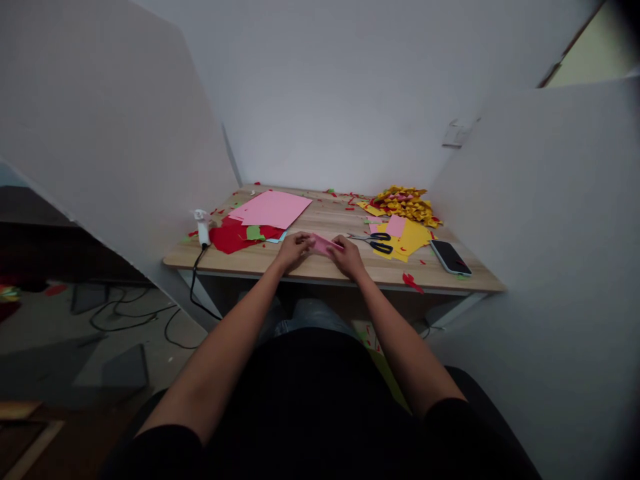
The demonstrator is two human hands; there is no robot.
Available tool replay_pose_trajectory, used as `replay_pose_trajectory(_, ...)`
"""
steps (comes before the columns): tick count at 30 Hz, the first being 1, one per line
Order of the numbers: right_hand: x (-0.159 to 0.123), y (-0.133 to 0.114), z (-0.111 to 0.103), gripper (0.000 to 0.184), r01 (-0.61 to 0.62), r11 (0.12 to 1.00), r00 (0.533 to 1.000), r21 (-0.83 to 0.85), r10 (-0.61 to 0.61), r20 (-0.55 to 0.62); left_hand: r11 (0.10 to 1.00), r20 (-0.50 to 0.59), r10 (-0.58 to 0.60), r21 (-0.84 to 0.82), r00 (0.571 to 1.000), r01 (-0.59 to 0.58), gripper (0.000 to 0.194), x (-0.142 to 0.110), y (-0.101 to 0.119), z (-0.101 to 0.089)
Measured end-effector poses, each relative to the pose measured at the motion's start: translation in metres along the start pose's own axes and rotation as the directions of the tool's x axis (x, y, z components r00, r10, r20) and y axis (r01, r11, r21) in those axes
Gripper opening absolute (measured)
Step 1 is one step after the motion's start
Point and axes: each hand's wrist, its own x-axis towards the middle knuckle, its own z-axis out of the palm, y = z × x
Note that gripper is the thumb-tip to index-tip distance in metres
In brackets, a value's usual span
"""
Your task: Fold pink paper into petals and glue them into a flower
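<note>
Between my two hands is a small piece of pink paper [324, 245], held just above the table's front part. My left hand [296, 251] pinches its left end, and my right hand [348, 256] grips the right end with bent fingers. Whether the paper is creased or layered is too small to tell. Close to the right hand lie dark-handled scissors [380, 243], blades pointing left. Large pink sheets [275, 209] rest beyond the left hand, partly over red paper [231, 236] with a green scrap [255, 233] on it.
Yellow sheets [414, 239] with small pink pieces [397, 225] lie right. Behind them is a pile of folded yellow paper [407, 205]. A phone [450, 257] sits near the right edge, a white corded tool [203, 228] at left. White partitions flank the wooden table [330, 215]; scraps are scattered about.
</note>
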Motion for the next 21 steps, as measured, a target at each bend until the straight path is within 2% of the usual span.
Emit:
replay_pose_trajectory(4, -0.003, -0.005, -0.004, 0.022, 0.003, 0.999, 0.990, 0.034, 0.002, -0.142, 0.990, -0.037, -0.009, -0.141, 0.999, 0.004, 0.028, 0.004, -0.001, 0.008)
replay_pose_trajectory(7, -0.006, -0.009, -0.004, 0.022, 0.023, 0.997, 0.983, 0.072, -0.010, -0.182, 0.980, -0.046, -0.017, -0.201, 0.999, 0.008, 0.026, 0.003, -0.002, 0.011)
replay_pose_trajectory(10, -0.009, -0.010, -0.004, 0.019, 0.025, 0.989, 0.983, 0.147, 0.003, -0.181, 0.970, -0.044, -0.015, -0.244, 0.999, 0.004, 0.026, 0.001, -0.001, 0.011)
replay_pose_trajectory(14, -0.007, -0.008, -0.003, 0.018, -0.029, 0.951, 0.977, 0.307, 0.092, -0.191, 0.961, -0.029, 0.005, -0.277, 1.000, -0.013, 0.025, -0.001, 0.003, 0.009)
replay_pose_trajectory(18, 0.001, -0.004, 0.003, 0.032, -0.090, 0.856, 0.966, 0.510, 0.199, -0.164, 0.957, 0.000, 0.008, -0.288, 1.000, -0.008, 0.025, -0.002, 0.006, 0.007)
replay_pose_trajectory(21, 0.005, 0.000, 0.009, 0.041, -0.130, 0.761, 0.973, 0.636, 0.220, -0.064, 0.956, -0.014, 0.000, -0.294, 1.000, -0.004, 0.026, -0.002, 0.006, 0.005)
